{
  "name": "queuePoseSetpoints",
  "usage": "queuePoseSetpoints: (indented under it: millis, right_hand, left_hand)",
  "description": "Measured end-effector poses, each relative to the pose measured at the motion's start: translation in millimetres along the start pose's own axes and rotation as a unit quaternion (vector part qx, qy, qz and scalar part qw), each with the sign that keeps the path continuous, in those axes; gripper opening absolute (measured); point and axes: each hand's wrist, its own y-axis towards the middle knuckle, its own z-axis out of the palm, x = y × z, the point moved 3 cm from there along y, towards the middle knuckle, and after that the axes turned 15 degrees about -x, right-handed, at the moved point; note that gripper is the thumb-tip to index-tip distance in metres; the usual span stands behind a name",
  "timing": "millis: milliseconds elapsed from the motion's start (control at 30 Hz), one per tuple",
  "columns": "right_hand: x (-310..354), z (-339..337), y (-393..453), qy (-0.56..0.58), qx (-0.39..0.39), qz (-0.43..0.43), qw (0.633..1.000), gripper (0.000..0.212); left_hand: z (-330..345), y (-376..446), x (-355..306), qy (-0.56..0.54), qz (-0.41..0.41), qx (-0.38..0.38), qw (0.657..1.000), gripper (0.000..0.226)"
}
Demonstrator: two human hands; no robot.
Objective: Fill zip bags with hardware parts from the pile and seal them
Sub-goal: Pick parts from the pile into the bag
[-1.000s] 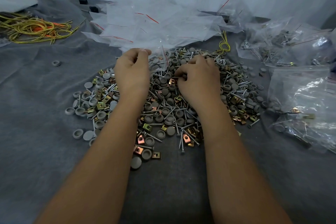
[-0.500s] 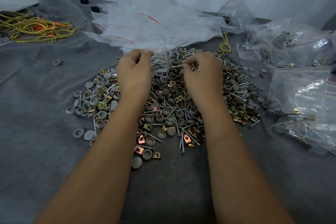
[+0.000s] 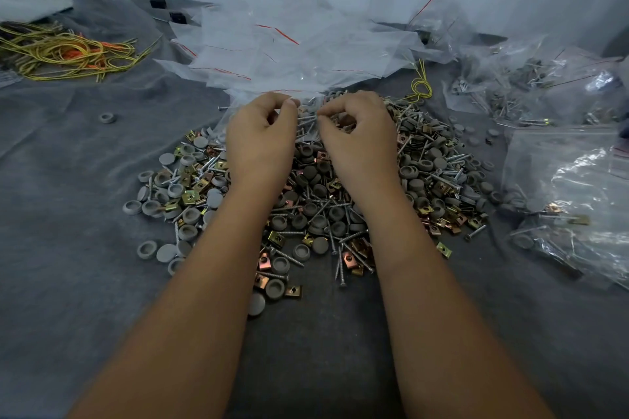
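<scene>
Grey cloth (image 3: pixel 68 248) covers the whole work surface, creased toward the far left. At its middle spreads the pile of hardware parts (image 3: pixel 320 201): grey round caps, silver screws lying at every angle, and brass-coloured square clips, thinning to loose caps at the near left edge. Just beyond the pile, a loose heap of empty clear zip bags (image 3: pixel 289 51) with red seal lines fans out against the pale far wall. On the right lie filled bags (image 3: pixel 578 187), screws and caps showing through the plastic, with more of them farther back at the right. At the far left sits a tangle of yellow and orange ties (image 3: pixel 64 54); one small yellow tie (image 3: pixel 422 87) lies at the far right corner of the pile, and a single grey cap (image 3: pixel 108 118) rests apart on the left.

Both bare forearms reach from the near edge over the pile, converging toward its far side. The left hand (image 3: pixel 260 136) and right hand (image 3: pixel 360 136) sit close together, backs up, fingers curled, each thumb and forefinger pinching the top of a clear zip bag (image 3: pixel 308 112) held between them. That bag hangs over the far part of the pile, its mouth running left to right, screws visible through it. How much it holds cannot be told.
</scene>
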Motion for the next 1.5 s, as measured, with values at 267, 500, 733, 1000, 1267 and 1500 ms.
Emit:
queuePoseSetpoints:
  millis: [267, 500, 733, 1000, 1267, 1500]
  right_hand:
    - [-5.2, 11.8, -0.9, -0.104, 0.078, -0.084, 0.988, 0.015]
    - [-5.5, 9.1, 0.4, -0.097, 0.076, -0.076, 0.989, 0.018]
    - [-8.7, -12.4, 9.2, -0.021, -0.052, 0.031, 0.998, 0.02]
    - [-16.4, -8.6, 10.3, -0.19, 0.053, -0.013, 0.98, 0.032]
    - [-10.8, 12.5, -5.9, -0.271, 0.18, -0.203, 0.924, 0.041]
    - [-14.3, 17.8, -8.9, -0.284, 0.203, -0.198, 0.916, 0.031]
  left_hand:
    - [0.4, 0.2, -1.9, 0.002, 0.02, 0.0, 1.0, 0.016]
    - [0.1, 1.6, 0.9, 0.007, 0.008, -0.004, 1.0, 0.017]
    - [-1.8, 3.4, 1.3, -0.029, -0.046, -0.035, 0.998, 0.02]
    - [-4.4, 4.8, 1.7, -0.062, -0.086, -0.055, 0.993, 0.024]
    - [-5.3, 8.0, 2.5, -0.086, -0.101, -0.08, 0.988, 0.027]
    - [-4.7, 8.9, 4.4, -0.087, -0.104, -0.071, 0.988, 0.027]
